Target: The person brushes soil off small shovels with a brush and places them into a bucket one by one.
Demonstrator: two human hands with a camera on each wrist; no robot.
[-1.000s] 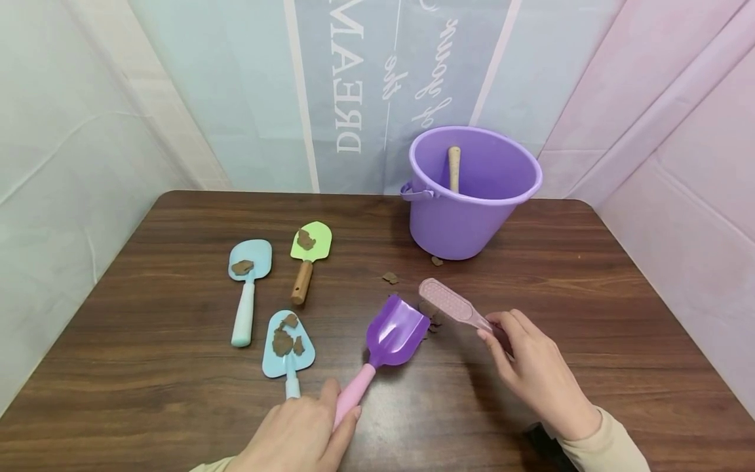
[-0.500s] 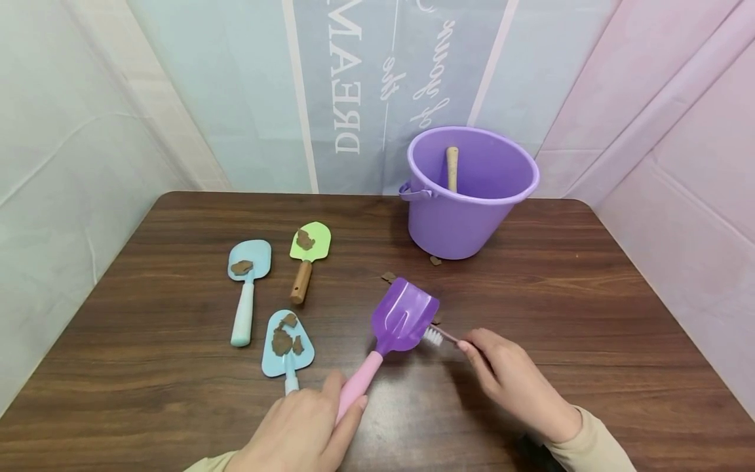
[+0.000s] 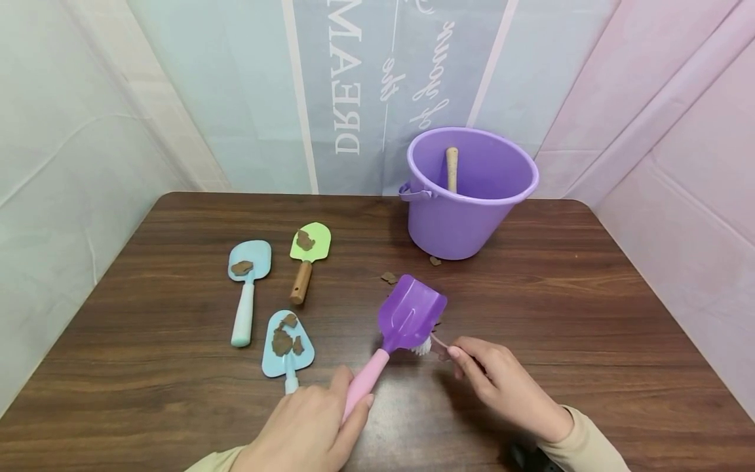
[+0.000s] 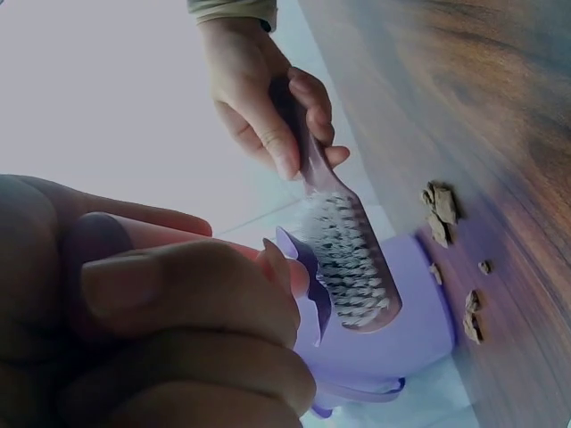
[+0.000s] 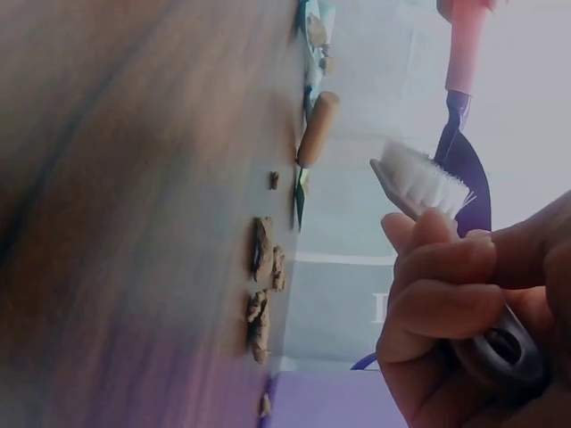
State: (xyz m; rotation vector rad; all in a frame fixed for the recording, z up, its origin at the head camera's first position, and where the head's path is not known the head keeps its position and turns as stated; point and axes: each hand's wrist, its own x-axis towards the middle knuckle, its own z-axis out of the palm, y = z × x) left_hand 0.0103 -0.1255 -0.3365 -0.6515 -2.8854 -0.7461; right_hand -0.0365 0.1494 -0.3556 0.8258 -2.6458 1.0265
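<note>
My left hand [image 3: 301, 426] grips the pink handle of a purple shovel [image 3: 411, 311], its blade raised over the tabletop. The right hand [image 3: 501, 383] holds a pink brush [image 4: 385, 272] by its dark handle. White bristles [image 3: 421, 347] turn toward the shovel and show at the lower right edge of its blade; in the left wrist view they overlap the blade's edge. Brown, crumbly flakes [image 4: 442, 209] lie on the table beneath and beyond these tools. No flakes show on the purple blade in the head view.
A purple bucket [image 3: 454, 229] with a pale wooden handle [image 3: 451, 169] inside stands at the back right. To the left lie a green trowel [image 3: 318, 241], a blue shovel [image 3: 257, 252] and another blue shovel [image 3: 274, 364], each bearing brown pieces. Loose flakes [image 3: 389, 278] lie near the bucket.
The purple shovel has risen and shifted right. The brush has turned from showing its flat back to edge-on, and moved down and left, bringing its bristles to the blade.
</note>
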